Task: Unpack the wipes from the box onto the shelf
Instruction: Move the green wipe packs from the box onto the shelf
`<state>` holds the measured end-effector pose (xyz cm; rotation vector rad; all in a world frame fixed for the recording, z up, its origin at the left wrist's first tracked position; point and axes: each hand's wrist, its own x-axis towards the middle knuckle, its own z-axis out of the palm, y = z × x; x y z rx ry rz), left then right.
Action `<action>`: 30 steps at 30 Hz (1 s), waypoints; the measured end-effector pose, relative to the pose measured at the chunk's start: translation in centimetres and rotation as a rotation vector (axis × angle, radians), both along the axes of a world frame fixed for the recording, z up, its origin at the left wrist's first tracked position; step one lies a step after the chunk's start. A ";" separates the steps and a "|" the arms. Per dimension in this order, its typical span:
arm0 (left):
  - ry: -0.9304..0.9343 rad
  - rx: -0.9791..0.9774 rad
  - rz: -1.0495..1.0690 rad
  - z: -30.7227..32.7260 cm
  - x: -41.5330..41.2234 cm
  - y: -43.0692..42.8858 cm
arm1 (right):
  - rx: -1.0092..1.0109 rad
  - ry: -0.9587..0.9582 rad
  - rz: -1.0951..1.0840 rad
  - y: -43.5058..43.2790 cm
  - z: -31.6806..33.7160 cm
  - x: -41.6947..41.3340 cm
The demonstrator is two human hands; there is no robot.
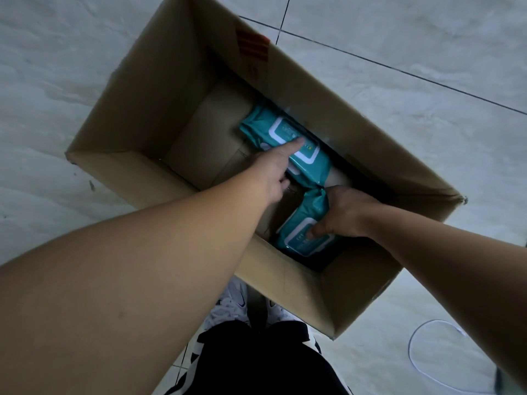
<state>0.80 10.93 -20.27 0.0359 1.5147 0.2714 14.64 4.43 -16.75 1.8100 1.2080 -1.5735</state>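
Observation:
An open cardboard box (pixel 159 89) stands on the tiled floor below me. Two teal wipe packs with white lids lie on its bottom. The far pack (pixel 273 129) lies along the box's right wall. My left hand (pixel 273 169) reaches down to it, thumb laid on its white lid, fingers tucked under its near edge. The near pack (pixel 299 238) lies in the box's near right corner. My right hand (pixel 342 212) grips this pack from the right side, fingers curled over its lid. No shelf is in view.
Pale floor tiles (pixel 399 38) surround the box. A thin white cord (pixel 413 357) loops on the floor at the lower right. My feet in white shoes (pixel 233 306) stand against the box's near wall.

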 end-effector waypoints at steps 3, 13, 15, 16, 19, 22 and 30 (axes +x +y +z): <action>0.056 0.052 -0.013 -0.2 0.4 -0.1 | 0.023 -0.022 0.034 -0.1 0.6 -0.2; 0.167 0.136 0.026 6.1 -7.0 -0.4 | 0.148 0.052 -0.143 0.2 7.5 -1.3; 0.149 0.144 0.072 8.3 -7.9 -0.8 | 0.174 0.080 -0.146 0.5 9.9 -1.5; 0.141 0.158 0.093 9.5 -8.3 -0.8 | 0.185 0.091 -0.136 0.8 11.4 -1.5; 0.099 0.199 0.082 13.7 -9.2 -0.4 | 0.192 0.116 -0.114 1.2 15.7 -1.0; 0.051 0.278 -0.018 19.0 -10.2 0.8 | 0.220 0.148 -0.146 1.8 20.5 -0.2; -0.012 0.474 -0.424 36.9 -13.9 5.6 | 0.264 0.311 -0.452 2.7 35.6 3.0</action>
